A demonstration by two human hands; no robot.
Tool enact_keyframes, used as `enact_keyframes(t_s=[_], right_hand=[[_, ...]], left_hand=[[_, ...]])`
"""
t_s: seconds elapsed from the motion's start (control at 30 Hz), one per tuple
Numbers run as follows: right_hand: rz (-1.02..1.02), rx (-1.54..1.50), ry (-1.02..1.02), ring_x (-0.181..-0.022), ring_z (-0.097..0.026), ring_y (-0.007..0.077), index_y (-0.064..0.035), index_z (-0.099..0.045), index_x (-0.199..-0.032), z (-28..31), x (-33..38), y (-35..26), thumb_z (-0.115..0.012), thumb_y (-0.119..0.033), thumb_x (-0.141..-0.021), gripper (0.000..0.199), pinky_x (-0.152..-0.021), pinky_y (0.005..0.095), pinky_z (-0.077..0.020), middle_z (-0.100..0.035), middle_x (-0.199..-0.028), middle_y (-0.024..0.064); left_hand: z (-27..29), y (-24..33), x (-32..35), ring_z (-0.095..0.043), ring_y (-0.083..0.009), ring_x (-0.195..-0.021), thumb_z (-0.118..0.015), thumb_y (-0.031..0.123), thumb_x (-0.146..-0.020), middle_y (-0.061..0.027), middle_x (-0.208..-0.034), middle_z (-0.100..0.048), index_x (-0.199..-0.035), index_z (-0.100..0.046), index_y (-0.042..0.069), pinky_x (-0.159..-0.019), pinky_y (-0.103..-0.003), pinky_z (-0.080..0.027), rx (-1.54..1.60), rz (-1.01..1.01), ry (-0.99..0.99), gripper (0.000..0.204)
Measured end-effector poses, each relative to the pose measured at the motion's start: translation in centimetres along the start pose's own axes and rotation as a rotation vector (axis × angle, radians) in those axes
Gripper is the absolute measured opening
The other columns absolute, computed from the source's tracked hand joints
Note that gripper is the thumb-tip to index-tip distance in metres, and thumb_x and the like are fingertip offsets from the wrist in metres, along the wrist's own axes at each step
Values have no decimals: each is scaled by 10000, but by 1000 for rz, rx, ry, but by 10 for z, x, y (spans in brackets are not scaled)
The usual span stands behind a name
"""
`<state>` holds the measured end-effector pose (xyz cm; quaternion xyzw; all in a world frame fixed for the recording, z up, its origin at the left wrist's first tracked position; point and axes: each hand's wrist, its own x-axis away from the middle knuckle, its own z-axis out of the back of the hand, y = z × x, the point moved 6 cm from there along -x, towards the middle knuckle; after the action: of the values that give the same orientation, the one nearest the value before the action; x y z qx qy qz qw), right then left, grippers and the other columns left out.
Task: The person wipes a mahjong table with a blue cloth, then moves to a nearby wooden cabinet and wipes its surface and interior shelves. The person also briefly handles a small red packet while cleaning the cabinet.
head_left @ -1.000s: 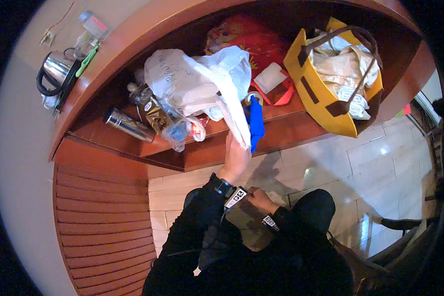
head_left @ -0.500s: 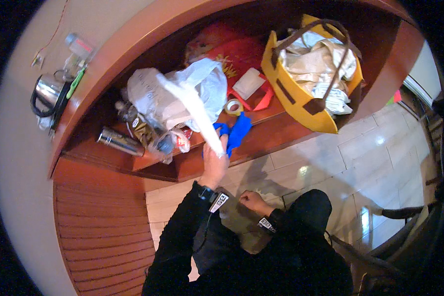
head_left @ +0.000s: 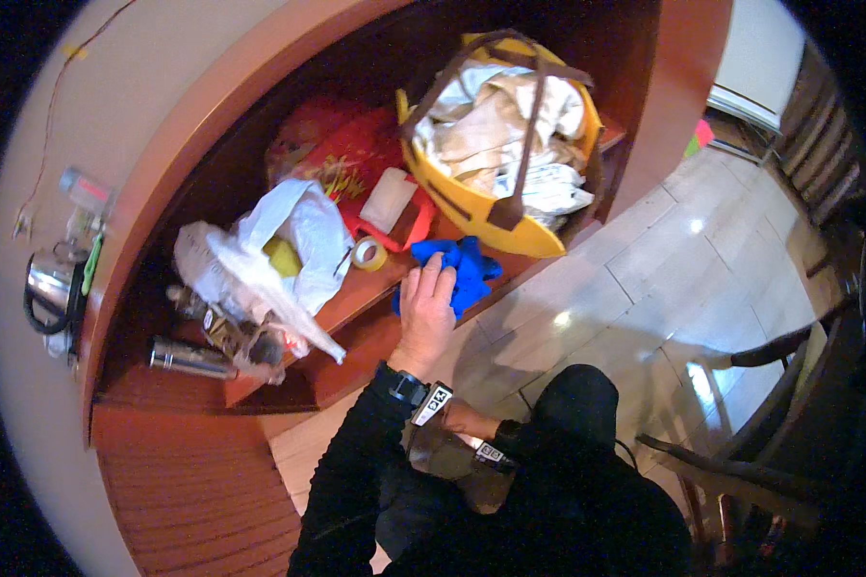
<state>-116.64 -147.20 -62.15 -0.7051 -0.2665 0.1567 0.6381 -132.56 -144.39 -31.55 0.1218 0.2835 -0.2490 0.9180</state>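
The cloth (head_left: 471, 276) is vivid blue, the tote (head_left: 539, 240) yellow with brown straps (head_left: 529, 144), the shelf (head_left: 368, 288) reddish-brown.

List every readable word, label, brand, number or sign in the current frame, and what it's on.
Nothing quoted; places only:
White tag at left wrist: black code-like marks, too small to read.
White tag at right wrist: similar marks, too small.
White packet in the yellow bag: print, too small.
Clear bottle: reddish label, too blurred.
Red bag: yellowish marks; can't tell writing from pattern.
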Motion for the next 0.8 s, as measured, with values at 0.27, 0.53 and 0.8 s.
enact_keyframes(t_s=[0.27,0.53,0.8], right_hand=[[-43,402,-69,-958,-693,336,-59,-692,-1024,-1,-16,-8,-643,-385,-894,354,-848,412,-545,-721,-987,159],[52,415,-90,-1008,-669,301,-84,-708,-1014,1,-13,-26,-645,-303,-873,268,-897,415,-535,-718,-1036,105],[-99,-536,113,-1012,-641,175,-127,-661,-1159,79,-11,-70,-566,-392,-1011,318,-852,339,-513,-699,-1119,12]], left_hand=[[-46,-14,-34,-578,-390,-1134,-533,99,-935,-248,-1360,-558,-1299,-544,21,-976,-491,-476,-214,30,-206,372],[-50,-21,-35,-568,-430,-1219,-602,20,-813,-275,-1309,-592,-1309,-543,-24,-1068,-505,-450,-126,72,-187,502],[-28,-13,-36,-617,-398,-1136,-611,49,-816,-240,-1252,-637,-1219,-600,35,-982,-462,-511,40,117,-63,403]])
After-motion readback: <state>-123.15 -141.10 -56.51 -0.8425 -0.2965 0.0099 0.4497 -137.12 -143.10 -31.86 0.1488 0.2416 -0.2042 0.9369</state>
